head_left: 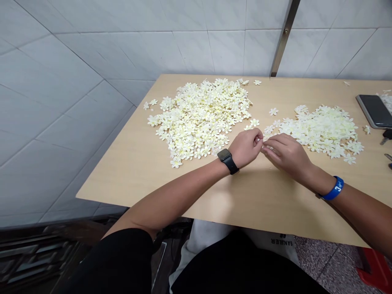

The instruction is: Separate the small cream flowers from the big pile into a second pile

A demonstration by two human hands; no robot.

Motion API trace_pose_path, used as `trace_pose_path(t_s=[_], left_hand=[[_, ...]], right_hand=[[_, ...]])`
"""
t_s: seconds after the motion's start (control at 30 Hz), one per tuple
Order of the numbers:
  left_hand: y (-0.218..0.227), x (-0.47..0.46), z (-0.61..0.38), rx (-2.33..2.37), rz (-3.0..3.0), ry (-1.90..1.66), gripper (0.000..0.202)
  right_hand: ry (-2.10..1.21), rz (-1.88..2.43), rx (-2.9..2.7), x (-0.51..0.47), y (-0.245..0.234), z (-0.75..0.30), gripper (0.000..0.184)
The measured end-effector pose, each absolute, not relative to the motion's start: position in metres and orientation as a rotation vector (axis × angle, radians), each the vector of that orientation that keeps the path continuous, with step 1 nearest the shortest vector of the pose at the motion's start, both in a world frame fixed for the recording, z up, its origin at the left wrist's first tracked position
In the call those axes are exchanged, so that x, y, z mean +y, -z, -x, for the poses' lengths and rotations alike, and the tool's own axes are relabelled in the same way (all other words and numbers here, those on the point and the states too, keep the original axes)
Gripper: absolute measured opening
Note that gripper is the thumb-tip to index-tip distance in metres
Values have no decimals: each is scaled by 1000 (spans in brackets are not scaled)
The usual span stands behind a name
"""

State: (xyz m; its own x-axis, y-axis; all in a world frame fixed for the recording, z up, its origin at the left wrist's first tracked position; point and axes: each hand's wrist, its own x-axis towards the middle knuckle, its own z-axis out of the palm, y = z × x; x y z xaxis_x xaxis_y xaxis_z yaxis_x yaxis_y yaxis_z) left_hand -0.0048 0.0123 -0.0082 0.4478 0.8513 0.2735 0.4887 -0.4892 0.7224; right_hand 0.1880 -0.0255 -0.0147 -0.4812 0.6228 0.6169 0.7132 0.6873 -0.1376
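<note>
Over the middle of the table, my left hand (246,148) is closed in a pinch, with a black watch (227,160) at its wrist. A small white piece (258,140) shows at its fingertips; its shape is mostly hidden. Facing it, my right hand (286,155) has its fingers pressed together, the tips almost touching the left ones. Whatever those fingers hold is too small to make out. To the left lies a large heap of cream-white artificial flowers (205,114). A smaller, flatter pile of white flower heads (321,126) spreads out behind and right of my right hand.
Single flowers (273,111) lie loose around both piles. A phone (376,110) rests at the right, with a key (386,136) nearby. The wooden table (122,171) meets a tiled wall (190,49) at the back. A red object (375,269) stands on the floor, lower right.
</note>
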Motion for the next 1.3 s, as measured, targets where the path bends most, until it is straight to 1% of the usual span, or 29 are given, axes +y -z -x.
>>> trace_pose_path(t_s=[0.13,0.23,0.33,0.5,0.73,0.9,1.03,1.17,1.3], left_hand=[[10,8,-1,878,-1789,-1064,9],[11,7,-4,738,-1578,-1067,19],[10,8,-4,654,-1494,-1051,31],[10,10,-4,642,-1382,-1033,42],[8,8,-4,626,-1353,-979,48],[6,7,-4,677,-1352,-952,44],[7,9,-4,652,-1337,-976,44],[9,11,-3,648,-1327,-1010,50],[10,12,-3,625,-1308,-1013,57]], right_hand=[[132,978,-2086,-29,9,-187,10],[63,994,-2028,-31,5,-187,7],[5,1023,-1987,-33,4,-188,6],[57,1032,-1988,-34,4,-190,8],[197,1002,-2030,-33,3,-194,11],[288,957,-2074,-31,5,-197,17],[351,982,-2025,-30,4,-197,14],[282,1000,-1991,-30,3,-195,8],[137,1023,-1968,-32,3,-192,11]])
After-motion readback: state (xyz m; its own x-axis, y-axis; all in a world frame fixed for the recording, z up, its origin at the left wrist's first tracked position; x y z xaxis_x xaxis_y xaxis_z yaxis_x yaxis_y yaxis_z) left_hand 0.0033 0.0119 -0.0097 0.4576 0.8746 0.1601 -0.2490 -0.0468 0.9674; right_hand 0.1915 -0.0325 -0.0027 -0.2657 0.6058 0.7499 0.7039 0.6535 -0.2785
